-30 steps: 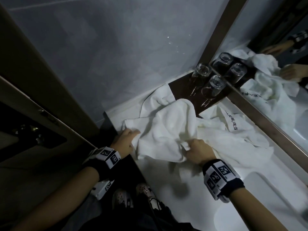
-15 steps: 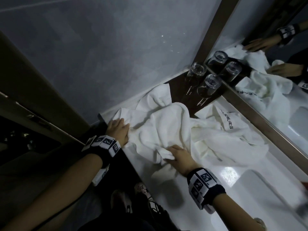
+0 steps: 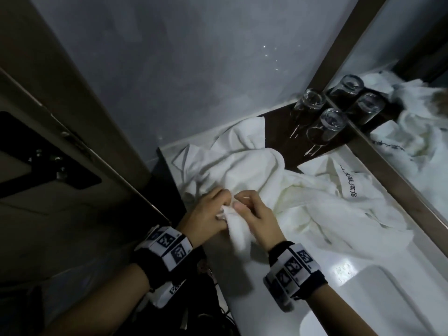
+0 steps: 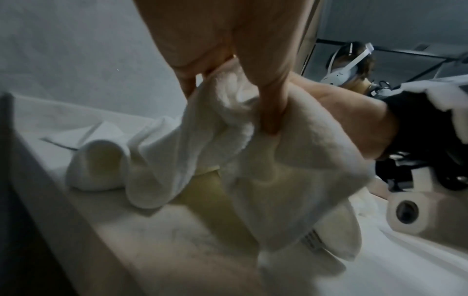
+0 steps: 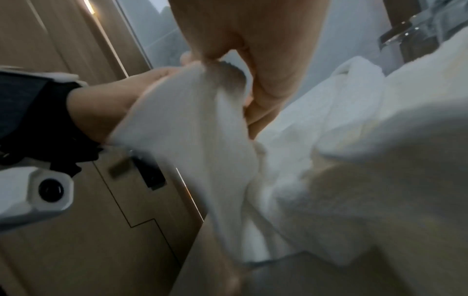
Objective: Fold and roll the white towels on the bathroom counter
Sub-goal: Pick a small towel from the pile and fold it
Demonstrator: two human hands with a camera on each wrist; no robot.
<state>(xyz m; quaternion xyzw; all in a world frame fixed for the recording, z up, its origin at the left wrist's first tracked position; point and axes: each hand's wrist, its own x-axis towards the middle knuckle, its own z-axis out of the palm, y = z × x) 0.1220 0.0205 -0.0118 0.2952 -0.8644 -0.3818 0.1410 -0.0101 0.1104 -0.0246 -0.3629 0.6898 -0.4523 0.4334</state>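
A crumpled white towel (image 3: 244,170) lies on the white counter (image 3: 291,267) near its left end. My left hand (image 3: 208,212) and right hand (image 3: 254,212) meet at the towel's near edge, and both pinch one bunched corner (image 3: 236,229) that hangs down between them. The left wrist view shows my fingers (image 4: 271,100) curled into the towel (image 4: 291,170). Seen from the right wrist, my thumb and fingers (image 5: 266,84) pinch the same cloth (image 5: 197,130). A second white towel (image 3: 339,202) with dark lettering lies crumpled to the right.
Two upturned glasses (image 3: 324,127) stand on a dark tray (image 3: 278,124) at the back, against the mirror (image 3: 412,117). A grey wall (image 3: 194,69) closes the counter's left end. The sink basin (image 3: 378,299) lies at the near right. A door (image 3: 48,166) stands to the left.
My left hand moved right from the towel's far-left edge to join the right hand. Both now pinch one lifted corner, where earlier the hands held the towel apart.
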